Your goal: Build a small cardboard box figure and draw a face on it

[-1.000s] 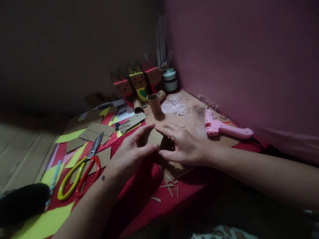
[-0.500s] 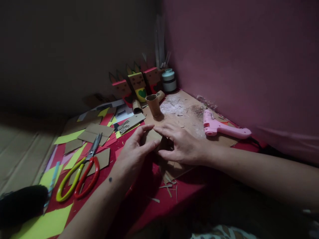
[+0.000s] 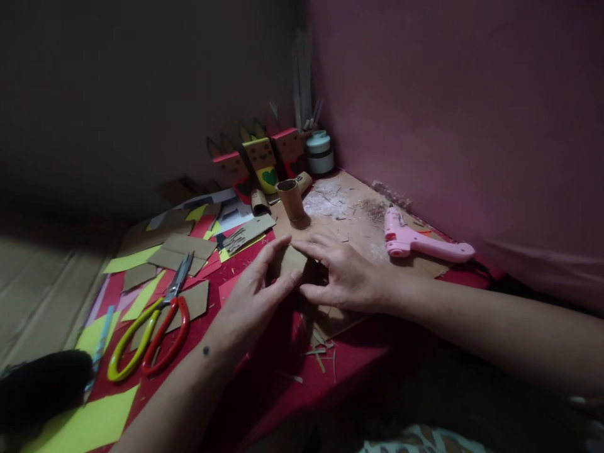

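Observation:
Between my two hands sits a small cardboard box-like piece (image 3: pixel 290 261), low over the near edge of the cardboard mat. My left hand (image 3: pixel 264 277) presses its left side, thumb along the near edge and fingers around the far side. Against the right side rest the fingertips of my right hand (image 3: pixel 342 274), with the thumb curled below. Its underside and right face are hidden by my hands. Just beyond stands an upright cardboard tube (image 3: pixel 291 202). Thin cardboard scraps (image 3: pixel 321 352) lie below my right hand.
Scissors (image 3: pixel 160 327) with yellow and red handles lie left, among coloured paper and cardboard pieces (image 3: pixel 182 251). A pink glue gun (image 3: pixel 427 242) rests at right. Several decorated cardboard figures (image 3: pixel 262 160) and a lidded jar (image 3: pixel 321 154) stand at the back. Walls close off the corner.
My left hand has shifted slightly, its thumb drawing a little down and back along the cardboard piece. My right hand stays nearly in place.

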`<state>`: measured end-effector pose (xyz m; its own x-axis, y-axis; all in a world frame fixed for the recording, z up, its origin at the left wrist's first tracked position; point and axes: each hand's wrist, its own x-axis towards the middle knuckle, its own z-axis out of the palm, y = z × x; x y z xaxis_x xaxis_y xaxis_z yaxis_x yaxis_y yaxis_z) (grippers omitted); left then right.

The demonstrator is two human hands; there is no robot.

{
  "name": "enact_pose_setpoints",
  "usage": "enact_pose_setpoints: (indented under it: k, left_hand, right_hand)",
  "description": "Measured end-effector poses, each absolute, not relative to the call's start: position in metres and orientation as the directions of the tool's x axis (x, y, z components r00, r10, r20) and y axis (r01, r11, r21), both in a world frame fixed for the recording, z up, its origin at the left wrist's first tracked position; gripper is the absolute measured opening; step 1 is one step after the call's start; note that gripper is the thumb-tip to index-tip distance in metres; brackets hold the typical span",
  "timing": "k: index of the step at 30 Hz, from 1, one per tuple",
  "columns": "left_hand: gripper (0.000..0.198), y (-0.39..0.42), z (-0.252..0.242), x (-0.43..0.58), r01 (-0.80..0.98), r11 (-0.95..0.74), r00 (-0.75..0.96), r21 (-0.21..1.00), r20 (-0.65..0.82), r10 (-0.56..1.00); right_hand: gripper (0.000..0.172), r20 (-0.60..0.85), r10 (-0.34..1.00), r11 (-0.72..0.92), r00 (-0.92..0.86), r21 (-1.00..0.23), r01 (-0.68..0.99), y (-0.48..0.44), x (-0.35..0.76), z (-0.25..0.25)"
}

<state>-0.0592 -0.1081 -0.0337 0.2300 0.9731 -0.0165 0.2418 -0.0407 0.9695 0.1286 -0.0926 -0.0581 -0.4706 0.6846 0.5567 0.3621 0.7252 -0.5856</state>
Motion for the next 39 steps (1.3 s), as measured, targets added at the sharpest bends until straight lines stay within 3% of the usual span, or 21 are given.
enact_pose_setpoints:
  k: [13,21,27,34,39]
  left_hand:
    - [0.060,-0.110,-0.029,-0.061,0.126,0.047,0.271,0.991,-0.080,0.959]
    - [0.063,-0.108,-0.031,-0.066,0.254,-0.077,0.274,0.964,0.005,0.962]
    - [0.065,-0.109,-0.034,-0.064,0.239,-0.046,0.259,0.970,-0.018,0.966]
    - [0.053,-0.110,-0.029,-0.049,0.206,0.031,0.166,0.978,-0.066,0.984]
    - [0.048,-0.104,-0.032,-0.046,0.265,0.021,0.108,0.964,-0.051,0.993]
  right_hand:
    - [0.041,0.546,0.679,0.729,-0.491,-0.582,0.361,-0.094,0.131,-0.057]
    - [0.044,0.597,0.654,0.755,-0.465,-0.552,0.355,-0.092,0.130,-0.061]
    - [0.053,0.562,0.691,0.719,-0.455,-0.599,0.352,-0.092,0.130,-0.060]
    - [0.046,0.522,0.719,0.689,-0.459,-0.621,0.373,-0.091,0.129,-0.059]
    - [0.055,0.555,0.687,0.716,-0.469,-0.624,0.311,-0.091,0.129,-0.060]
